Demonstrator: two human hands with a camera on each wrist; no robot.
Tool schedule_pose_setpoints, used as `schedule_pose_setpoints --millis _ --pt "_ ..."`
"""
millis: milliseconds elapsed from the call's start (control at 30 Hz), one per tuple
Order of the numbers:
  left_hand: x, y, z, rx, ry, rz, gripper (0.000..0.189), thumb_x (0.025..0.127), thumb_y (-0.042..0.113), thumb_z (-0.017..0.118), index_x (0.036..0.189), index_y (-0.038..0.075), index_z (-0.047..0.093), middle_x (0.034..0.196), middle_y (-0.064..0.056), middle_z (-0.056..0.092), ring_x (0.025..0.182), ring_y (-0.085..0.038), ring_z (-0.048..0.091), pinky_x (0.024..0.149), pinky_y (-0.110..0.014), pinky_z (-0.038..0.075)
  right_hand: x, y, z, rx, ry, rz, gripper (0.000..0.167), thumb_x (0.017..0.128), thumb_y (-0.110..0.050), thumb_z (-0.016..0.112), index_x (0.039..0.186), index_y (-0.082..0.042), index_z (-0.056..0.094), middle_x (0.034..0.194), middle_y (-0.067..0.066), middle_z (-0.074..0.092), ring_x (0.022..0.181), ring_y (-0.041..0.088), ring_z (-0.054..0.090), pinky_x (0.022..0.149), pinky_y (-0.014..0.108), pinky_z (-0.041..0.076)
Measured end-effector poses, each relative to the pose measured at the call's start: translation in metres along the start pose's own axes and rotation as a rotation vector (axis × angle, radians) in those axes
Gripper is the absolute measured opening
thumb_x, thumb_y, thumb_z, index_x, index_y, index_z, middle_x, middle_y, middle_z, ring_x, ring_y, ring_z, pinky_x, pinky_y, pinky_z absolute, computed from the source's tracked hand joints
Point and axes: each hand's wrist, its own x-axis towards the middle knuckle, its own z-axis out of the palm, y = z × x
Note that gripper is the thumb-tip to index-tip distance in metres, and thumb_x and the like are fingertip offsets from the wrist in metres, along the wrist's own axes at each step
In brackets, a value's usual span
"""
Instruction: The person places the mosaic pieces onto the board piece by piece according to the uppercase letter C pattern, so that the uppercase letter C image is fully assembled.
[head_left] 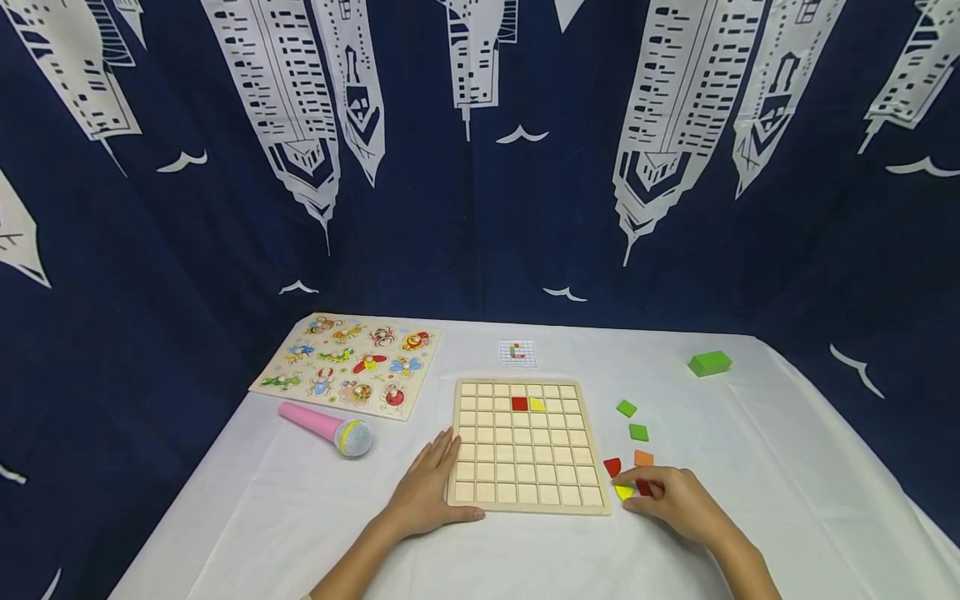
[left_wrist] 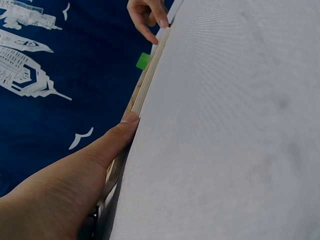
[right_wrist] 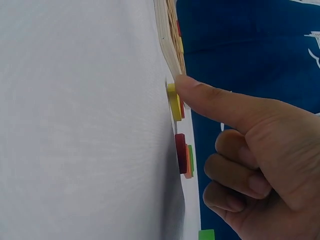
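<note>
A wooden grid board [head_left: 529, 508] lies on the table, with a red square [head_left: 520, 404] and a yellow piece [head_left: 537, 405] in neighbouring cells. My left hand [head_left: 429, 492] rests at its lower left corner, fingers straight along the left side and thumb by the front edge. The thumb touches the board's side in the left wrist view. Off the right corner, my right hand [head_left: 678, 500] has thumb and index finger at a yellow rounded piece [head_left: 624, 492], which stays on the table. Beside it lie a red piece [head_left: 612, 467], a dark red piece [head_left: 643, 487] and an orange square [head_left: 643, 458].
Two green pieces [head_left: 638, 432] lie right of the board, and a green block [head_left: 709, 363] stands farther back. A small pattern card [head_left: 517, 353] sits behind the board. To the left are a pink toy microphone [head_left: 322, 425] and an insect puzzle board [head_left: 345, 364].
</note>
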Motion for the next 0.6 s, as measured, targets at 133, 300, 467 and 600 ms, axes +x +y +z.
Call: schedule_pose_setpoints --millis 133,300,467,600 --pt "0.0001 -0.0008 0.0004 0.003 0.005 0.008 0.116 0.064 0.074 0.062 0.145 0.001 0.022 0.153 -0.012 0.012 0.139 -0.024 0.009 0.113 -0.039 0.011 -0.0012 0.0000 -0.0011 0.014 -0.030 -0.013 0.029 0.071 -0.025 0.079 0.099 -0.022 0.072 0.054 -0.008 0.032 0.049 0.004 0.030 0.046 0.018 0.027" --pt "0.0001 -0.0007 0.0004 0.002 0.005 0.010 0.116 0.064 0.073 0.062 0.145 0.000 0.022 0.153 -0.013 0.012 0.139 -0.025 0.009 0.113 -0.039 0.011 -0.0016 0.0032 -0.0025 0.006 -0.025 -0.024 0.030 0.071 -0.026 0.079 0.099 -0.023 0.071 0.053 -0.008 0.032 0.048 0.003 0.029 0.045 0.017 0.027" --pt "0.0002 -0.0006 0.0003 0.002 0.001 0.004 0.116 0.064 0.073 0.062 0.145 0.001 0.022 0.153 -0.012 0.012 0.139 -0.025 0.010 0.113 -0.039 0.011 -0.0012 0.0049 -0.0024 -0.016 -0.017 -0.043 0.029 0.071 -0.024 0.079 0.099 -0.024 0.071 0.051 -0.010 0.031 0.046 0.002 0.028 0.043 0.017 0.027" --pt "0.0002 -0.0003 0.0000 0.002 0.001 -0.002 0.116 0.064 0.073 0.063 0.145 0.001 0.022 0.153 -0.012 0.013 0.139 -0.025 0.009 0.113 -0.039 0.011 0.0009 0.0027 -0.0001 -0.034 -0.003 -0.012 0.025 0.071 -0.022 0.079 0.094 -0.024 0.071 0.050 -0.009 0.031 0.046 0.002 0.027 0.043 0.016 0.025"
